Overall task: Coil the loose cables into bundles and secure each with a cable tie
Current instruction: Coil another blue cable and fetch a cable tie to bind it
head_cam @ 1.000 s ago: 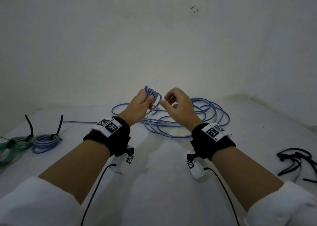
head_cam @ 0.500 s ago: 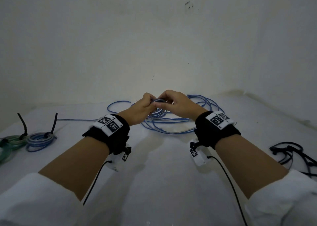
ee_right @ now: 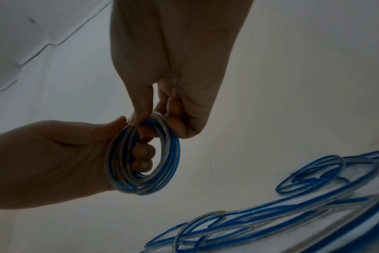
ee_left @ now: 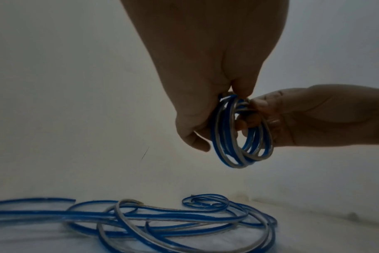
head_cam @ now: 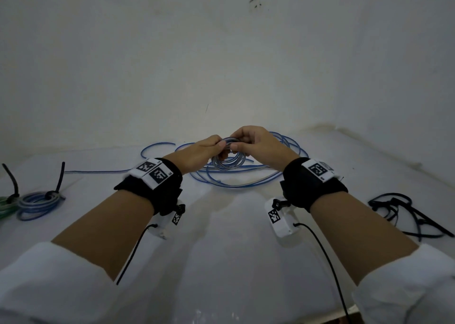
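A small coil of blue-and-clear cable [head_cam: 227, 162] hangs between both hands above the white table. My left hand [head_cam: 206, 151] grips its left side, with fingers curled through the loops [ee_right: 141, 157]. At the coil's top right, my right hand [head_cam: 256, 144] pinches the turns between thumb and fingers [ee_left: 238, 137]. The remaining cable [head_cam: 241, 183] lies in loose loops on the table under and behind the hands, also seen in the left wrist view [ee_left: 162, 219] and the right wrist view [ee_right: 292, 214].
Two tied bundles lie at the far left: a blue one [head_cam: 37, 203] and a green one [head_cam: 5, 208], each with a black tie end sticking up. Several loose black cable ties [head_cam: 398, 210] lie at the right. A white wall stands close behind the table.
Both hands have come down from a raised position and drawn together. The coil, held upright by the left hand before, is now lower and gripped by both hands.
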`<action>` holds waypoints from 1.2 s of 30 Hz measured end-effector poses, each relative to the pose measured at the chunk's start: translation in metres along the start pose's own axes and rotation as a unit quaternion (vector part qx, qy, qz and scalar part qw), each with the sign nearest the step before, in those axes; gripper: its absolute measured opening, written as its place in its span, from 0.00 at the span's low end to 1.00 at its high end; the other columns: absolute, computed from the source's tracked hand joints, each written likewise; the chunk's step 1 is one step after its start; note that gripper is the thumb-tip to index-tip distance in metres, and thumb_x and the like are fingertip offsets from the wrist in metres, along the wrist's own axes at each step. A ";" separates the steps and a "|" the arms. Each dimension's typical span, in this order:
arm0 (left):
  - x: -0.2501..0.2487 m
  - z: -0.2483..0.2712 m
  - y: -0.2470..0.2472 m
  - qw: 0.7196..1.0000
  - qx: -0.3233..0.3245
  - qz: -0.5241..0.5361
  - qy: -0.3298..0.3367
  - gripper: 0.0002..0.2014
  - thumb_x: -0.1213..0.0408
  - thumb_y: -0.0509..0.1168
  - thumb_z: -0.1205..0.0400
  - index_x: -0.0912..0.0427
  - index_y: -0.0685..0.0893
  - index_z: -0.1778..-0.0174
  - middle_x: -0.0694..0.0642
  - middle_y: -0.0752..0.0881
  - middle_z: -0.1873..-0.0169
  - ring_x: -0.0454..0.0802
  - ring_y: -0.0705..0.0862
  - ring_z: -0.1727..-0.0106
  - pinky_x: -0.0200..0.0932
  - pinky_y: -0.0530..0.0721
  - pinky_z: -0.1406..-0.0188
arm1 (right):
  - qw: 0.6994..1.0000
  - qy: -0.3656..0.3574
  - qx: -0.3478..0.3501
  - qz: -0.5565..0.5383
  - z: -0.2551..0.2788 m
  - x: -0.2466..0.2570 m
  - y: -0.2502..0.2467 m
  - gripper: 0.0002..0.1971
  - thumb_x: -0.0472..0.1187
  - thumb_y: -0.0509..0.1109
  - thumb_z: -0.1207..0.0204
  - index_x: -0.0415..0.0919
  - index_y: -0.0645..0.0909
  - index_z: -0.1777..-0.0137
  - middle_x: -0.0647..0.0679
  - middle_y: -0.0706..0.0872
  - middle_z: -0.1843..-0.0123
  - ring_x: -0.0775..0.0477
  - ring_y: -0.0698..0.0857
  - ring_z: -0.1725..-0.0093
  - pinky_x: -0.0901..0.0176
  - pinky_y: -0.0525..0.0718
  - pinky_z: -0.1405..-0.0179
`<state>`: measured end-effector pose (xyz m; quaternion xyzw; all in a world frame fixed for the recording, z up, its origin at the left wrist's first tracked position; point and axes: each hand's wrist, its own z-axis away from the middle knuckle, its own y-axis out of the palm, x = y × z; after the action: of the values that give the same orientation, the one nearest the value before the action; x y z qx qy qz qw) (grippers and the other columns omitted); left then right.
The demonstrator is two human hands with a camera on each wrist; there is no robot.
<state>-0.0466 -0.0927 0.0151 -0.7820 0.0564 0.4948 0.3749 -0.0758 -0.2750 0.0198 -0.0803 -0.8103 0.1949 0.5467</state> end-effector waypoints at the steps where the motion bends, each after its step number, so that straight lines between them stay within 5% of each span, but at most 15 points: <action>1: 0.000 0.000 0.001 1.000 0.005 -0.003 0.003 0.12 0.64 0.48 0.12 0.65 0.76 0.46 0.51 0.79 0.58 0.43 0.77 0.55 0.29 0.74 0.49 | 1.000 0.000 -0.004 0.000 0.002 0.000 -0.002 0.06 0.28 0.67 0.23 0.32 0.79 0.47 0.49 0.85 0.64 0.67 0.82 0.69 0.77 0.76 0.68; 6: -0.002 -0.002 0.007 0.999 0.006 -0.038 0.031 0.15 0.66 0.48 0.12 0.70 0.78 0.44 0.54 0.80 0.54 0.39 0.78 0.53 0.24 0.74 0.48 | 1.000 0.002 -0.016 0.001 0.011 0.001 -0.011 0.06 0.29 0.67 0.22 0.33 0.79 0.47 0.51 0.85 0.63 0.68 0.82 0.69 0.78 0.75 0.68; 9: -0.003 -0.010 0.016 0.995 -0.015 -0.088 0.051 0.13 0.66 0.48 0.12 0.63 0.77 0.55 0.51 0.80 0.64 0.37 0.77 0.63 0.30 0.74 0.54 | 1.000 0.009 -0.024 0.000 0.016 0.001 -0.017 0.06 0.29 0.65 0.21 0.35 0.78 0.46 0.50 0.85 0.63 0.67 0.83 0.68 0.77 0.75 0.68; 13: -0.012 -0.025 0.032 0.986 -0.051 -0.141 0.065 0.13 0.64 0.49 0.12 0.62 0.75 0.58 0.48 0.76 0.69 0.42 0.73 0.67 0.29 0.72 0.63 | 0.998 -0.001 -0.022 0.051 0.028 0.003 -0.033 0.07 0.32 0.65 0.20 0.35 0.77 0.43 0.46 0.86 0.57 0.69 0.83 0.65 0.78 0.75 0.67; 17: -0.022 -0.042 0.054 0.994 -0.022 -0.085 0.064 0.13 0.64 0.49 0.12 0.57 0.76 0.60 0.49 0.77 0.67 0.43 0.75 0.65 0.31 0.73 0.59 | 0.996 0.006 -0.060 0.073 0.043 -0.003 -0.058 0.07 0.31 0.68 0.23 0.44 0.78 0.54 0.49 0.85 0.62 0.60 0.81 0.66 0.66 0.77 0.66; 22: -0.043 -0.063 0.090 0.995 0.060 -0.047 0.070 0.15 0.64 0.47 0.12 0.65 0.78 0.52 0.52 0.77 0.66 0.37 0.76 0.66 0.33 0.74 0.57 | 0.992 0.035 -0.110 0.049 0.075 -0.012 -0.089 0.04 0.29 0.66 0.21 0.34 0.78 0.49 0.48 0.83 0.65 0.63 0.79 0.72 0.71 0.76 0.68; 28: -0.065 -0.090 0.145 0.986 0.039 -0.111 0.120 0.16 0.64 0.49 0.12 0.54 0.71 0.66 0.49 0.74 0.70 0.47 0.73 0.68 0.40 0.73 0.62 | 0.988 0.107 -0.112 0.014 0.124 -0.014 -0.140 0.07 0.39 0.64 0.19 0.40 0.81 0.45 0.46 0.85 0.55 0.50 0.81 0.64 0.56 0.85 0.55; 31: -0.069 -0.097 0.166 0.987 0.040 -0.097 0.123 0.17 0.63 0.49 0.12 0.51 0.69 0.69 0.49 0.74 0.71 0.49 0.72 0.67 0.46 0.73 0.59 | 0.963 0.203 -0.150 0.094 0.149 -0.024 -0.170 0.11 0.42 0.64 0.19 0.36 0.81 0.43 0.44 0.84 0.51 0.48 0.82 0.64 0.57 0.86 0.58; 34: -0.075 -0.097 0.184 0.984 0.058 -0.109 0.127 0.17 0.62 0.49 0.12 0.51 0.68 0.69 0.48 0.74 0.70 0.48 0.72 0.66 0.41 0.71 0.64 | 0.902 0.284 -0.150 0.288 0.173 -0.039 -0.199 0.03 0.34 0.69 0.24 0.39 0.84 0.53 0.46 0.83 0.61 0.48 0.81 0.65 0.63 0.83 0.66; 36: -0.078 -0.098 0.193 0.984 0.068 -0.107 0.127 0.16 0.61 0.49 0.12 0.51 0.69 0.67 0.48 0.75 0.69 0.48 0.73 0.64 0.38 0.72 0.63 | 0.860 0.336 -0.130 0.361 0.186 -0.048 -0.212 0.04 0.32 0.71 0.26 0.40 0.84 0.57 0.45 0.83 0.58 0.50 0.81 0.66 0.66 0.81 0.70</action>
<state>-0.1032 -0.3150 -0.0013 -0.8127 0.0526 0.3436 0.4676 -0.2102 -0.5276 0.0035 -0.4986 -0.5094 0.2326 0.6616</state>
